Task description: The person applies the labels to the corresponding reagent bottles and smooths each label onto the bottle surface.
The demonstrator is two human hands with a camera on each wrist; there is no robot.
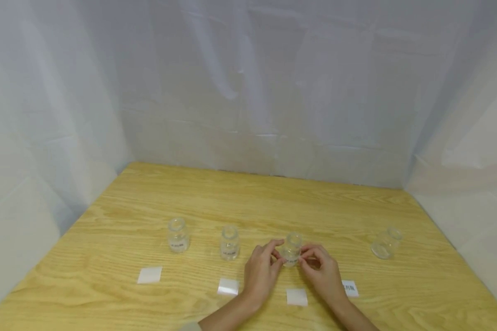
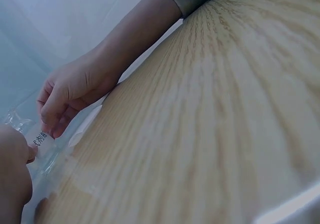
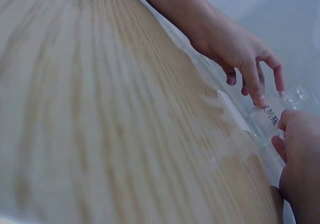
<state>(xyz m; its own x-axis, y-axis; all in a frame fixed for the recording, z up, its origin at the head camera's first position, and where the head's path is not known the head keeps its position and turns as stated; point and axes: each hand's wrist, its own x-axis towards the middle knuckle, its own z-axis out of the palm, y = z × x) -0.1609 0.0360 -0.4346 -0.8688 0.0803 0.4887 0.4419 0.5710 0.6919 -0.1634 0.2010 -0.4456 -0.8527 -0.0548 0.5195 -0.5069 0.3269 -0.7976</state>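
White sheeting (image 1: pixel 273 92) hangs at the rear and both sides of the wood-grain tabletop (image 1: pixel 232 193), whose rear edge lies well behind the row of bottles, with a wide strip of wood between. Working room is tightest at the third bottle from the left (image 1: pixel 291 249), where both hands meet; a broad gap lies between the right hand and the rightmost bottle (image 1: pixel 385 244). The hands flank the third bottle, which stands upright. The left hand (image 1: pixel 262 269) has thumb and forefinger spread, touching its left side; whether they grip cannot be told. The right hand (image 1: pixel 323 271) pinches the right edge of a label (image 3: pixel 269 113) on its front. The leftmost bottle (image 1: pixel 178 235) and second bottle (image 1: pixel 229 242) stand upright, each bearing a printed label. In front lie three white slips (image 1: pixel 149 275) and, partly hidden by the right hand, a printed slip (image 1: pixel 350 288). The label under the hands reads 试剂瓶 in black; the printed slip's visible characters end in 瓶. Lettering on the leftmost and second bottles is too small to confirm.
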